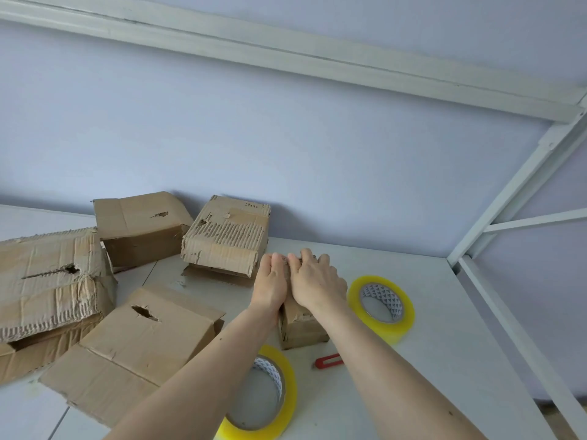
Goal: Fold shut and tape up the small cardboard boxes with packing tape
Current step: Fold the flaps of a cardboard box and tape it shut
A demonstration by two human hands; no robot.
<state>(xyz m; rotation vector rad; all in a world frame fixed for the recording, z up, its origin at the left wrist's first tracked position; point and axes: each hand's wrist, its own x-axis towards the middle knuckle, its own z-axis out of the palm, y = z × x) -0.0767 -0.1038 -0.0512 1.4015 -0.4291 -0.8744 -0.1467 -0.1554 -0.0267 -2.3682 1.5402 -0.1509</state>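
Observation:
A small brown cardboard box point(301, 327) stands in the middle of the white table, and both my hands lie on its top. My left hand point(271, 281) presses on the left part of the top with its fingers straight and together. On the right part rests my right hand point(316, 281), its fingers curled down over the box's far edge. The hands hide the top flaps. One roll of yellowish packing tape point(381, 308) lies flat just right of the box. A second roll point(263, 395) sits near me, partly under my left forearm.
A red cutter point(328, 361) lies in front of the small box. Several bigger worn cardboard boxes point(139, 341) crowd the left and back of the table point(444, 360), one point(225, 239) just left of my hands. A white metal frame point(508, 322) runs along the right edge.

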